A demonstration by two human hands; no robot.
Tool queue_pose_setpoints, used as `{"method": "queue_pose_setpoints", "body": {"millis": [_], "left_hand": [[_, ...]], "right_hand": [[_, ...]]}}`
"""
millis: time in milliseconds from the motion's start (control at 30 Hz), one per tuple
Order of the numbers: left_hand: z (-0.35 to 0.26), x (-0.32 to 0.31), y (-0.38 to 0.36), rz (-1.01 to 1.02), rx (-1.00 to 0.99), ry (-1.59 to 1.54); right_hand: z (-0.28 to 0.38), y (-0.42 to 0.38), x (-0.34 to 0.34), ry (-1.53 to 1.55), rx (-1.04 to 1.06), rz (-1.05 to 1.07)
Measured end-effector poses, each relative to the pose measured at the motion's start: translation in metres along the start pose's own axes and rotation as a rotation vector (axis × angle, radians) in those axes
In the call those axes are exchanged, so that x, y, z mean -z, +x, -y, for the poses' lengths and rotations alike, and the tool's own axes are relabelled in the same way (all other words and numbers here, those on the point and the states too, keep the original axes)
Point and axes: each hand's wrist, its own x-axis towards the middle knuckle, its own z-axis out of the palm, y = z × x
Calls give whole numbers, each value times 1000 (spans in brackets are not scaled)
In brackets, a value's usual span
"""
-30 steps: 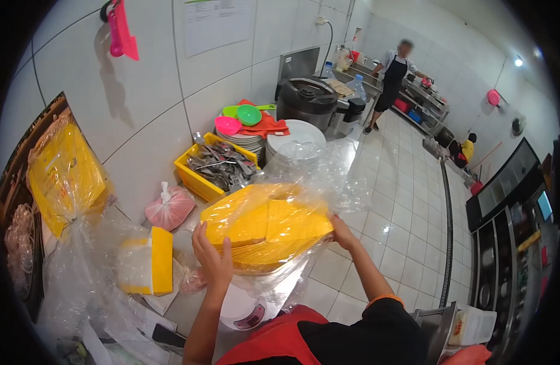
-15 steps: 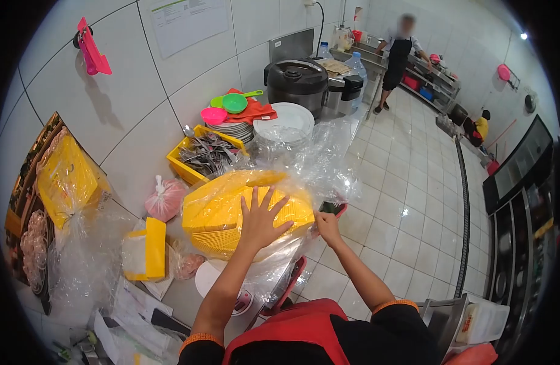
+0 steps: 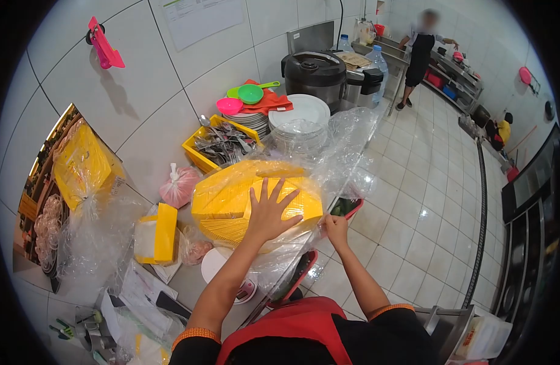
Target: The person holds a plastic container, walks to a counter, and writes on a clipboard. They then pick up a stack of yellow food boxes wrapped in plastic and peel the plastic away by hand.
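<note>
A thick stack of yellow sheets lies in a clear plastic bag on the counter. My left hand lies flat on top of the stack with fingers spread. My right hand pinches the plastic bag at the stack's right end, near the counter edge. Under the stack sits a white kitchen scale.
Behind the stack stand a yellow cutlery tray, stacked white plates, coloured scoops and a black rice cooker. To the left are a yellow box, a pink bag and more yellow packs. A person works far off.
One second ago both hands held the stack at its ends. My left hand has since moved onto its top and my right hand went to the bag's edge. My head shifted slightly.
</note>
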Motion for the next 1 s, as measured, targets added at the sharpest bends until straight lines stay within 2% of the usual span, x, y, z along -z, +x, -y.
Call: {"method": "queue_pose_setpoints", "body": {"millis": [33,100,133,200,233,300,333,400,433,500,667,1000], "left_hand": [[0,0,0,0,0,-1],[0,0,0,6,2,-3],[0,0,-1,4,5,-3],[1,1,0,7,5,-9],[1,1,0,6,7,-8],[0,1,-1,1,5,5],[1,1,-1,5,4,4],[1,1,0,3,1,-1],[1,1,0,4,-4,0],[2,0,0,-8,-15,-14],[5,3,1,-3,-18,-46],[7,5,0,-23,-56,-115]], "right_hand": [[-1,-1,3,-1,0,0],[-5,1,10,145,-163,130],[-7,2,11,144,-161,133],[-10,5,10,51,87,-177],[6,4,11,52,88,-174],[64,0,15,-54,387,-469],[80,0,16,-54,383,-471],[101,2,15,-71,630,-210],[104,5,10,-71,628,-215],[107,10,-4,-161,659,-33],[92,11,-25,-195,595,-136],[78,4,-41,-22,413,-279]]}}
